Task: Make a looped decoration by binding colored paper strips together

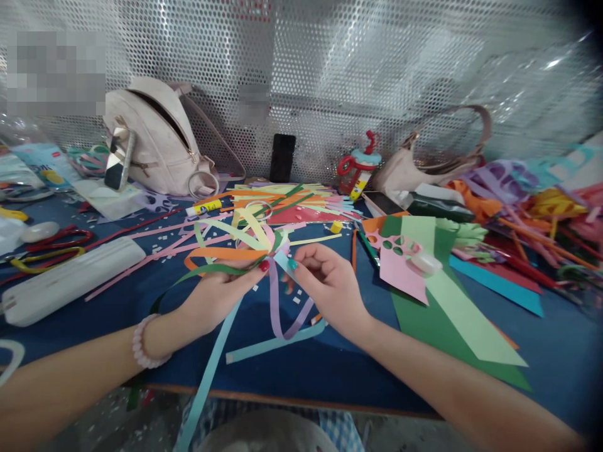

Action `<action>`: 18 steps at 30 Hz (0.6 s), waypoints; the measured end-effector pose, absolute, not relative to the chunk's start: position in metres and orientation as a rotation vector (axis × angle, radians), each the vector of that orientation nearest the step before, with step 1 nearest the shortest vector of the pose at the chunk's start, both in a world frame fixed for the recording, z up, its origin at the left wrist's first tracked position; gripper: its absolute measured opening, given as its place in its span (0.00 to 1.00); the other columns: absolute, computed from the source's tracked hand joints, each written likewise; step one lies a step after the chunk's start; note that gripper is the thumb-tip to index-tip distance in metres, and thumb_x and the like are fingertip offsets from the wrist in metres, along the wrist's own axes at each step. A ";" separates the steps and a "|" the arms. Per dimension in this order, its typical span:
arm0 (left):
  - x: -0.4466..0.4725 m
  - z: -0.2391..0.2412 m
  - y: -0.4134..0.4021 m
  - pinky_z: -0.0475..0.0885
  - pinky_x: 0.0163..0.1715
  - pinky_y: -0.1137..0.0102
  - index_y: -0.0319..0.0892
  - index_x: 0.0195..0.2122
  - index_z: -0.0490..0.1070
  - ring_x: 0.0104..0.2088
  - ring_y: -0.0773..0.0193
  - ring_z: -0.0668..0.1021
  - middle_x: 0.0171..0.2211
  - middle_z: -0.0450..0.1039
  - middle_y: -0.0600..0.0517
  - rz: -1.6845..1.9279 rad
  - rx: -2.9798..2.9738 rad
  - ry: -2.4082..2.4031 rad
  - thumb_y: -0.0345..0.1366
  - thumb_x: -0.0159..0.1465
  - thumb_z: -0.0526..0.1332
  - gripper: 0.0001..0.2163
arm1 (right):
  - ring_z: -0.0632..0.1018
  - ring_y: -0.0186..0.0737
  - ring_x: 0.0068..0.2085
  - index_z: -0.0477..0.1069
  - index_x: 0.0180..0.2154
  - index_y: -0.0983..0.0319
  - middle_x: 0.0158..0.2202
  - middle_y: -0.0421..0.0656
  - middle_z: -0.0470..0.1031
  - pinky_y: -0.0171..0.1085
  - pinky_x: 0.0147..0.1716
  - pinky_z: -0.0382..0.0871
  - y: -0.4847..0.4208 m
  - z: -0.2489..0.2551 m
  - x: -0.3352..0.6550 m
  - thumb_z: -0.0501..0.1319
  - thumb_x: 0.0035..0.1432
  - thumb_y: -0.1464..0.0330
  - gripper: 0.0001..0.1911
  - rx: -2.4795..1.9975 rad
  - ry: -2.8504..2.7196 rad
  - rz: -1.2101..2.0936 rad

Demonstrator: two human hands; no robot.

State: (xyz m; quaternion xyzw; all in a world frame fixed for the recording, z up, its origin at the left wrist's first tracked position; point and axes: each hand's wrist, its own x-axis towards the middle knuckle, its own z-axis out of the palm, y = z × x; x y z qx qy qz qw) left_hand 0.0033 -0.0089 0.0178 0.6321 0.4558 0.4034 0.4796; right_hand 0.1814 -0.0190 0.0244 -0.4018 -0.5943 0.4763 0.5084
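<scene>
My left hand (221,295) pinches a bundle of coloured paper strips (235,251) where they cross; orange, green, yellow and pink loops fan out from the pinch. My right hand (325,282) meets it from the right, fingers curled and pinched on a light blue strip (211,370) at the same crossing. A lilac strip (277,320) loops down between the hands. Long light blue strips hang over the table's front edge. A bead bracelet sits on my left wrist.
Blue table (117,320) littered with paper scraps. Glue stick (203,208), pile of strips (292,201), black phone (282,157) and pink bag (155,135) behind. White case (66,279) and scissors at left. Green and pink sheets (438,295) with a hole punch at right. Perforated metal wall behind.
</scene>
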 end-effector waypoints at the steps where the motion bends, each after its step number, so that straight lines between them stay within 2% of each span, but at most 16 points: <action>1: 0.003 0.017 -0.009 0.71 0.39 0.69 0.43 0.31 0.76 0.35 0.59 0.76 0.30 0.76 0.54 0.982 1.539 1.116 0.44 0.58 0.60 0.11 | 0.73 0.30 0.22 0.63 0.30 0.61 0.22 0.36 0.71 0.30 0.23 0.69 -0.019 0.024 0.181 0.59 0.53 0.68 0.05 -0.971 -1.432 1.146; 8: 0.003 0.015 -0.009 0.69 0.45 0.69 0.44 0.35 0.77 0.39 0.58 0.76 0.33 0.78 0.54 1.010 1.529 1.104 0.44 0.59 0.60 0.11 | 0.73 0.29 0.21 0.63 0.29 0.61 0.22 0.36 0.71 0.30 0.22 0.68 -0.019 0.024 0.180 0.59 0.53 0.69 0.05 -0.980 -1.430 1.139; 15: 0.004 0.015 -0.008 0.71 0.40 0.69 0.45 0.37 0.77 0.35 0.59 0.76 0.30 0.77 0.54 0.987 1.543 1.075 0.44 0.59 0.59 0.12 | 0.73 0.28 0.21 0.63 0.30 0.61 0.21 0.35 0.70 0.29 0.23 0.68 -0.018 0.024 0.181 0.58 0.53 0.71 0.04 -0.966 -1.428 1.136; 18: 0.004 0.014 -0.007 0.69 0.42 0.70 0.45 0.35 0.78 0.37 0.60 0.76 0.31 0.78 0.55 1.028 1.549 1.055 0.42 0.59 0.60 0.10 | 0.73 0.29 0.22 0.63 0.30 0.61 0.22 0.35 0.70 0.29 0.23 0.68 -0.018 0.023 0.181 0.58 0.52 0.71 0.03 -0.970 -1.427 1.130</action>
